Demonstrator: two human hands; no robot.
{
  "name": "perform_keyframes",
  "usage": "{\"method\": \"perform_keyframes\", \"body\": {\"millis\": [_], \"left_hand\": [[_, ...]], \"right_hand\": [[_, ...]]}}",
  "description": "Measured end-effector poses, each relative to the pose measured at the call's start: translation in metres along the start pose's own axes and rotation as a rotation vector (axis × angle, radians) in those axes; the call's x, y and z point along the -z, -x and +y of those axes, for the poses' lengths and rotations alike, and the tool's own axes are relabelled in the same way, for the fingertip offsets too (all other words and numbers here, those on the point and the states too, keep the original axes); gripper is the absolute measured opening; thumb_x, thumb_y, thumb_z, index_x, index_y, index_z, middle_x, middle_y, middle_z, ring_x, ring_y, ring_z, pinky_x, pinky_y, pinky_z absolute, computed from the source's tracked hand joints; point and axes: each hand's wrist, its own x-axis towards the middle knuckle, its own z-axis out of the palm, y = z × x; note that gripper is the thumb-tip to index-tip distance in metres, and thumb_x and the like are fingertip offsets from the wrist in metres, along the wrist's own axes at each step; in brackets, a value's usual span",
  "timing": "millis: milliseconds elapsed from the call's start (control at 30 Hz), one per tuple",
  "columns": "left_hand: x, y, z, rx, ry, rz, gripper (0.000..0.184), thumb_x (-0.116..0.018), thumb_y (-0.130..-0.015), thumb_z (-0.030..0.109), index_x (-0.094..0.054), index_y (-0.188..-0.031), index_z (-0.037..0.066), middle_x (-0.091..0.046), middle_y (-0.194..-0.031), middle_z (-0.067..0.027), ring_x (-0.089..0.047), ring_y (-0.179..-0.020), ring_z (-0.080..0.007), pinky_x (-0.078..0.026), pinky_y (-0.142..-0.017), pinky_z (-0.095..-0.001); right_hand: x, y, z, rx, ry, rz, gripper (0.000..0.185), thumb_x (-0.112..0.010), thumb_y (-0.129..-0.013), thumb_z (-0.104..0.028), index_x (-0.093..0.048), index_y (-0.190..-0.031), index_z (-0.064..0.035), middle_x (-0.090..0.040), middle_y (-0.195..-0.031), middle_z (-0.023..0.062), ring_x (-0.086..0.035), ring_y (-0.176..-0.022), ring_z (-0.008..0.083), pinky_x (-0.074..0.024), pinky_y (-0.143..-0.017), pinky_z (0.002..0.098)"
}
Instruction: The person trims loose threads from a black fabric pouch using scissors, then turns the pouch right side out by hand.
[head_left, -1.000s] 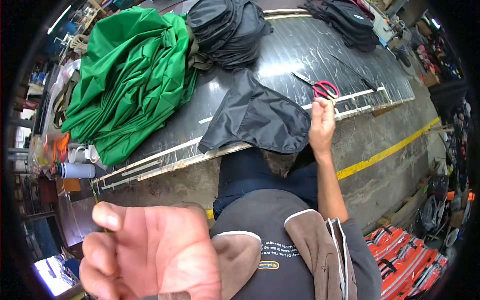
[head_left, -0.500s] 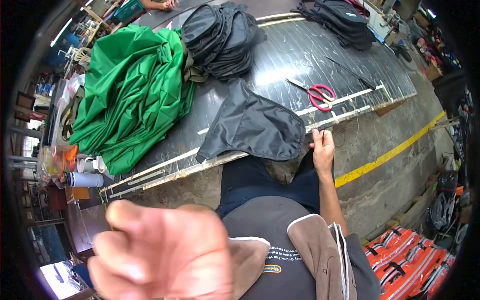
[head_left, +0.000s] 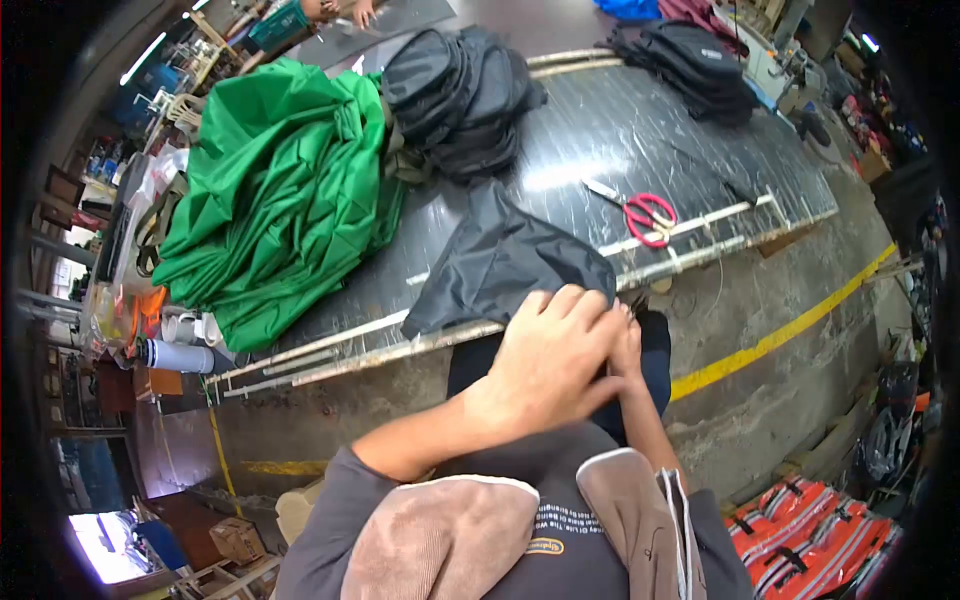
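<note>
The black fabric piece (head_left: 500, 262) lies on the dark table, its near edge hanging at the table's front. Over its lower right part is my left hand (head_left: 555, 350), back up and fingers bent, the fingertips hidden behind it. My right hand (head_left: 625, 345) is right beside it, fingers curled together at the fabric's right corner; what it pinches is too small to make out. Red-handled scissors (head_left: 650, 219) rest on the table just beyond my hands, blades pointing up and left.
Green fabric (head_left: 285, 200) is heaped at the left, beside a stack of black bags (head_left: 460, 95). Another black bag (head_left: 690, 65) sits at the back right. A white bottle (head_left: 180, 356) stands left. A co-worker's hands (head_left: 363, 12) show at the far table.
My left hand has swung from the lower left foreground up to the fabric's edge, next to my right hand. My right hand has dropped lower, away from the scissors. The view has shifted slightly.
</note>
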Motion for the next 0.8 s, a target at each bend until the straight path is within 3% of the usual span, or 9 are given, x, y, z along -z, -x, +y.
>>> {"method": "perform_keyframes", "body": {"millis": [67, 133, 333, 400, 467, 533, 600, 667, 800], "left_hand": [[-0.057, 0.013, -0.040, 0.113, -0.194, -0.096, 0.096, -0.092, -0.068, 0.043, -0.051, -0.147, 0.006, -0.052, -0.145, -0.0191, -0.045, -0.140, -0.0391, -0.041, -0.106, -0.0483], [-0.102, 0.030, -0.078, 0.175, -0.358, -0.124, 0.091, -0.090, -0.073, 0.041, -0.050, -0.150, 0.012, -0.049, -0.152, -0.0207, -0.042, -0.143, -0.0424, -0.039, -0.110, -0.0575], [-0.087, 0.016, -0.095, 0.009, -0.092, 0.256, 0.027, -0.074, -0.090, 0.016, -0.076, -0.116, 0.011, -0.077, -0.114, -0.0099, -0.075, -0.094, -0.0293, -0.059, -0.078, -0.0373], [-0.065, 0.005, -0.090, 0.079, 0.165, 0.415, 0.025, -0.072, -0.091, 0.010, -0.076, -0.116, 0.007, -0.077, -0.109, -0.0164, -0.074, -0.093, -0.0351, -0.059, -0.078, -0.0375], [-0.046, 0.001, -0.091, 0.355, 0.490, 0.529, 0.013, -0.065, -0.101, 0.011, -0.068, -0.093, 0.001, -0.063, -0.076, -0.0155, -0.056, -0.067, -0.0178, -0.047, -0.062, -0.0368], [-0.033, -0.006, -0.107, 0.442, 0.773, 0.829, 0.033, -0.061, -0.108, 0.017, -0.056, -0.079, 0.002, -0.053, -0.071, -0.0023, -0.043, -0.070, -0.0111, -0.038, -0.060, -0.0319], [-0.018, -0.017, -0.110, 0.420, 1.193, 0.983, 0.020, -0.056, -0.111, 0.023, -0.057, -0.108, 0.004, -0.061, -0.099, -0.0043, -0.056, -0.091, -0.0166, -0.046, -0.079, -0.0340], [-0.017, -0.011, -0.140, 0.508, 1.757, 0.918, 0.036, -0.051, -0.112, 0.027, -0.055, -0.140, 0.005, -0.063, -0.139, -0.0120, -0.064, -0.124, -0.0265, -0.053, -0.108, -0.0435], [-0.074, 0.029, -0.236, 0.710, 1.520, 0.726, 0.039, -0.056, -0.107, 0.020, -0.054, -0.144, 0.007, -0.066, -0.126, -0.0077, -0.065, -0.106, -0.0216, -0.054, -0.088, -0.0376]], "right_hand": [[-0.002, 0.007, -0.018, -0.225, -0.184, -0.046, 0.029, -0.054, -0.110, -0.037, -0.060, -0.091, -0.0170, -0.063, -0.081, -0.0041, -0.060, -0.064, 0.0069, -0.0515, -0.056, 0.0261], [-0.004, 0.003, -0.012, -0.222, -0.263, -0.031, 0.027, -0.054, -0.111, -0.036, -0.062, -0.096, -0.0152, -0.070, -0.088, 0.0009, -0.067, -0.068, 0.0112, -0.0584, -0.060, 0.0305], [-0.007, 0.007, -0.059, -0.054, -0.501, -0.199, 0.034, -0.047, -0.113, -0.035, -0.063, -0.098, -0.0091, -0.073, -0.095, 0.0077, -0.069, -0.072, 0.0183, -0.0592, -0.069, 0.0339], [-0.013, 0.008, -0.079, 0.042, -0.476, -0.174, 0.034, -0.044, -0.114, -0.031, -0.060, -0.096, -0.0071, -0.067, -0.088, 0.0075, -0.067, -0.075, 0.0188, -0.0580, -0.073, 0.0348], [-0.017, 0.007, -0.096, 0.157, -0.332, -0.148, 0.036, -0.041, -0.115, -0.031, -0.056, -0.094, -0.0059, -0.058, -0.081, 0.0057, -0.063, -0.074, 0.0182, -0.0578, -0.077, 0.0356], [-0.014, 0.002, -0.089, 0.301, -0.134, 0.002, 0.028, -0.048, -0.113, -0.024, -0.059, -0.095, -0.0051, -0.061, -0.083, 0.0050, -0.064, -0.075, 0.0155, -0.0559, -0.077, 0.0314], [-0.014, 0.001, -0.081, 0.346, -0.067, 0.054, 0.026, -0.055, -0.111, -0.023, -0.064, -0.094, -0.0053, -0.067, -0.083, 0.0017, -0.062, -0.076, 0.0102, -0.0515, -0.074, 0.0292], [-0.010, 0.004, -0.076, 0.329, 0.014, -0.024, 0.019, -0.059, -0.109, -0.017, -0.062, -0.093, -0.0054, -0.064, -0.085, 0.0017, -0.062, -0.078, 0.0113, -0.0527, -0.075, 0.0305], [-0.022, 0.011, -0.073, 0.109, -0.294, -0.089, 0.023, -0.064, -0.106, -0.020, -0.053, -0.088, -0.0092, -0.062, -0.088, 0.0039, -0.068, -0.080, 0.0160, -0.0612, -0.072, 0.0356]]}}
